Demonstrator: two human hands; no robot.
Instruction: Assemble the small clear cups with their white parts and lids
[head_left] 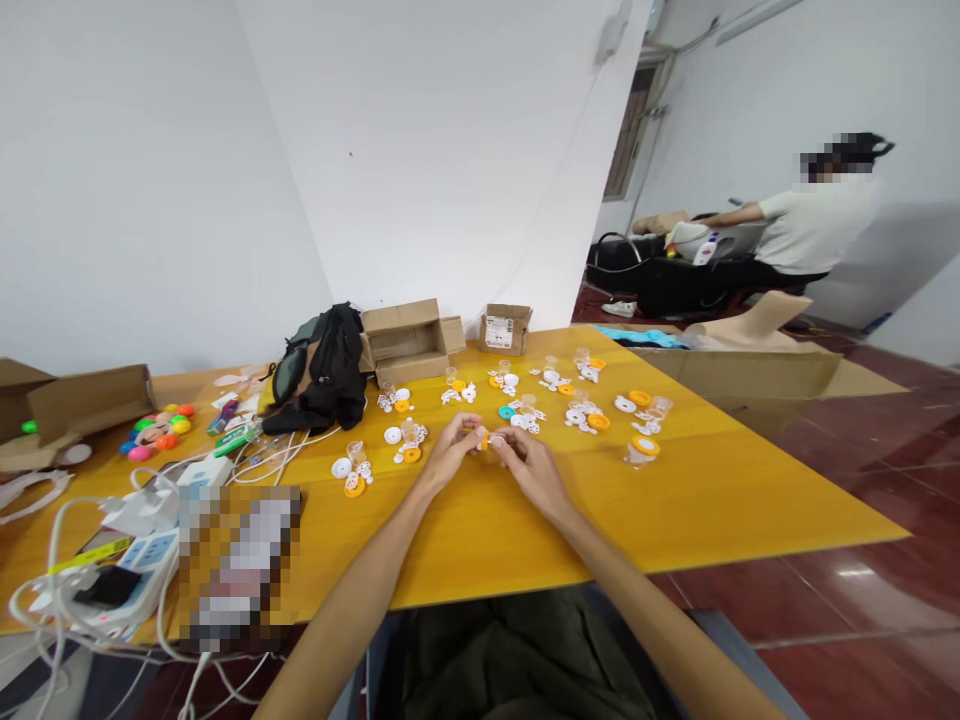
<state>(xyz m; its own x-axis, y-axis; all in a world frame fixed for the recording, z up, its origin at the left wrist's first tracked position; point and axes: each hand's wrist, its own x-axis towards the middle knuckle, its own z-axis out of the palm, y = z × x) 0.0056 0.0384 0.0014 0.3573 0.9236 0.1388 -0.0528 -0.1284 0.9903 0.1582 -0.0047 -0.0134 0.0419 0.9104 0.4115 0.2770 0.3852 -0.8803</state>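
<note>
Both my hands meet over the middle of the yellow table (675,520). My left hand (448,450) and my right hand (529,462) have their fingers pinched together round a small orange and white plastic piece (484,437) held between them. Just beyond my fingers lie several small groups of white, orange and clear plastic parts (585,415), among them an orange ring (355,487), a white disc (392,435) and a teal ring (507,412). A clear cup with an orange lid (642,450) stands to the right of my right hand.
A black bag (324,368) and open cardboard boxes (405,342) stand at the table's back. Cables, a white power strip (142,560) and coloured balls (157,432) crowd the left side. Another person (810,225) sits at the far right, beyond a large cardboard box (757,370).
</note>
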